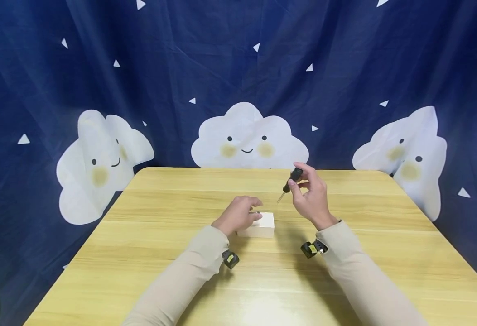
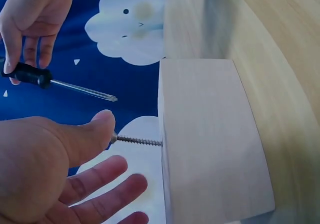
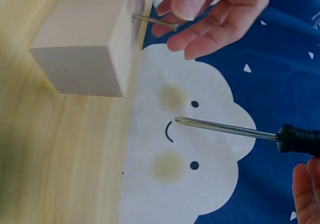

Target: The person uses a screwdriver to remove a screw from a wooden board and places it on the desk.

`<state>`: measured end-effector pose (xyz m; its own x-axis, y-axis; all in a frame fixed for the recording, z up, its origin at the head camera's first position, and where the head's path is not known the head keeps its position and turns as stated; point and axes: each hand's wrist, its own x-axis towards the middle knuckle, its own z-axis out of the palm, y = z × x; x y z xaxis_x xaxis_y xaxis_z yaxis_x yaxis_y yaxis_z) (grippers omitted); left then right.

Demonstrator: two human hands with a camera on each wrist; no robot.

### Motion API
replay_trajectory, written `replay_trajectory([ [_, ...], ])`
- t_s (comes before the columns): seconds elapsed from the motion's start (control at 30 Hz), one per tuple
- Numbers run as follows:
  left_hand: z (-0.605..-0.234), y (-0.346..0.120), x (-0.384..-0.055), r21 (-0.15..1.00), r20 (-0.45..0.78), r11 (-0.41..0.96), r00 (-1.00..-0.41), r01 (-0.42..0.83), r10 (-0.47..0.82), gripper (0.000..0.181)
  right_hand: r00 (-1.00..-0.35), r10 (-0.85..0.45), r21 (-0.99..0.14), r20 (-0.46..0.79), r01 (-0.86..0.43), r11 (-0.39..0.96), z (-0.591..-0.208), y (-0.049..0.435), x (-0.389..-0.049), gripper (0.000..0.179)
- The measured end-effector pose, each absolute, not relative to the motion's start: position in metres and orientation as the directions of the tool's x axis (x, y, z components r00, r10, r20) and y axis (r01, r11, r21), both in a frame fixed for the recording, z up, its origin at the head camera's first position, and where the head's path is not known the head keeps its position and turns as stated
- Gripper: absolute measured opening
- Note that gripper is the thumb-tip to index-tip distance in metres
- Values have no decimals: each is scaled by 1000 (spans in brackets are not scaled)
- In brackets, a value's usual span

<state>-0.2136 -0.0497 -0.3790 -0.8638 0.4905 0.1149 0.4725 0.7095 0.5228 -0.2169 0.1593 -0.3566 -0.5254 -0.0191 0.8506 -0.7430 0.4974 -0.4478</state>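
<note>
A pale wooden block (image 1: 264,230) lies on the table, with a threaded screw (image 2: 140,141) standing upright in its top face. My left hand (image 1: 238,214) hovers over the block, fingers spread and relaxed around the screw. In the left wrist view the thumb overlaps the screw's head, while the right wrist view shows the screw (image 3: 155,20) between thumb and fingers without a grip. To the right and higher, my right hand (image 1: 313,199) grips a black-handled Phillips screwdriver (image 1: 293,179) by its handle. Its metal tip points down and left, apart from the screw.
The light wood-grain table (image 1: 161,203) stretches out around the block. Behind its far edge hangs a dark blue curtain (image 1: 222,54) with white clouds and small triangles. Each wrist carries a small black camera, such as the left one (image 1: 230,259).
</note>
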Motion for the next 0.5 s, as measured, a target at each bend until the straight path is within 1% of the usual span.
replay_trajectory([
  [0.07,-379,-48,-214,530,127,696,-857,484,499,27,-538,-17,-461,843,-738,494,-361,161,-217,49],
  [0.13,-379,-47,-213,507,155,694,-846,512,510,20,-546,-15,-469,837,-733,493,-364,162,-216,49],
  [0.27,-380,-46,-214,488,176,694,-839,529,515,8,-553,-11,-475,833,-725,498,-367,163,-216,49],
  [0.5,-385,-45,-219,482,172,699,-840,528,515,3,-552,-15,-474,834,-731,491,-369,165,-217,49],
])
